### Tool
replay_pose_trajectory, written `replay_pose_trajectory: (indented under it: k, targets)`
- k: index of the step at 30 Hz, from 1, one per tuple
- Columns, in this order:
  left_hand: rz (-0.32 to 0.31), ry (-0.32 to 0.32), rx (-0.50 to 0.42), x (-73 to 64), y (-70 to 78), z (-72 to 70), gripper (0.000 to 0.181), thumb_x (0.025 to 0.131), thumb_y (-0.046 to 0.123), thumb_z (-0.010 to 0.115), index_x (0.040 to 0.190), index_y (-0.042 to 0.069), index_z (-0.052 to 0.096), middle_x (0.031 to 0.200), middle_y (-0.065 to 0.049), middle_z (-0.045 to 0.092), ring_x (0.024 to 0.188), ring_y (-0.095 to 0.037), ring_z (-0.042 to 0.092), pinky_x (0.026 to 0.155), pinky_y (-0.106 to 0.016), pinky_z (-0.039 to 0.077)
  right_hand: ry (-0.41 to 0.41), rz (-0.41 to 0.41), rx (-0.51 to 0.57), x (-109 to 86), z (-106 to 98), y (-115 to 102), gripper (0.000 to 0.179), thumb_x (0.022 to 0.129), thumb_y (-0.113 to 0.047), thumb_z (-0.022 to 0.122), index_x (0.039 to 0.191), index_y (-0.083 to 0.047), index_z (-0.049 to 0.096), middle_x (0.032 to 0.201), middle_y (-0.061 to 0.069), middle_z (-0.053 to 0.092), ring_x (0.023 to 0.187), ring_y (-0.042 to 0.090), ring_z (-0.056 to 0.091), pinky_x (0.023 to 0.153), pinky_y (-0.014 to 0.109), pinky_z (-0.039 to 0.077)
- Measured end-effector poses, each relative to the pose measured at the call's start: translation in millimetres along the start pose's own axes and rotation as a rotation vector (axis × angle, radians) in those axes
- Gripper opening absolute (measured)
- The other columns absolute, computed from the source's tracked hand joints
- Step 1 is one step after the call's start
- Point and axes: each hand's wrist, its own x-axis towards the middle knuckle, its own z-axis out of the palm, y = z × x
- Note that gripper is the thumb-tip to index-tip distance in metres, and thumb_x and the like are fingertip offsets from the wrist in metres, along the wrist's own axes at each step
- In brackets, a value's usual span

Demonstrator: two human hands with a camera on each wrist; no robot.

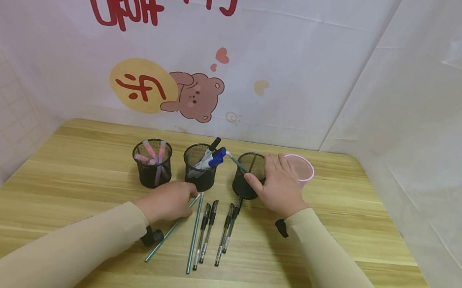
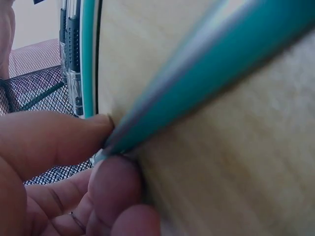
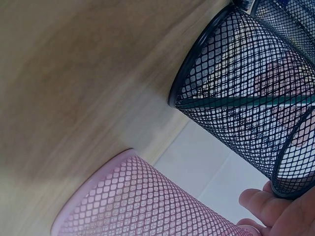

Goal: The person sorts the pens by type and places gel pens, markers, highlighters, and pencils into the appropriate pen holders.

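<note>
Cream sleeves lie nearest, one at each side of the wooden bench. At the left, a black mesh cup holds pink-ended sticks. Next comes the left hand, its grip pinched between thumb and fingertip on a slanted teal pencil near its far end; the pencil's long axis runs from near left to far right, and the left hand is clearly the nearer one. Just right, a second teal pencil points almost straight away, with a middle cup of capped markers beyond it. Four black-and-clear pens follow, lengthwise near to far. Farther and to the right of the pinched pencil stands another black cup, with one leaning pencil inside. Its right rim is under the right hand, whose fingers are extended, grip apart, beside a pink mesh cup.
</note>
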Motion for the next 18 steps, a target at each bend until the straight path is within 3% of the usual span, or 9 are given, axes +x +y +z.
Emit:
replay_pose_trajectory:
  k: [18]
  targets:
    - [-0.02,-0.008,-0.034,-1.4,0.7,-1.4,0.045,0.09,0.015,0.078,0.134,0.006,0.068,0.133,-0.011,0.071,0.112,-0.023,0.067,0.106,-0.05,0.055,0.001,-0.001,0.001,0.9,1.0,0.7,0.094,0.104,-0.07,0.043,0.162,0.004,0.032,0.168,0.023,0.037,0.16,0.045,0.024,0.133,0.059,0.013]
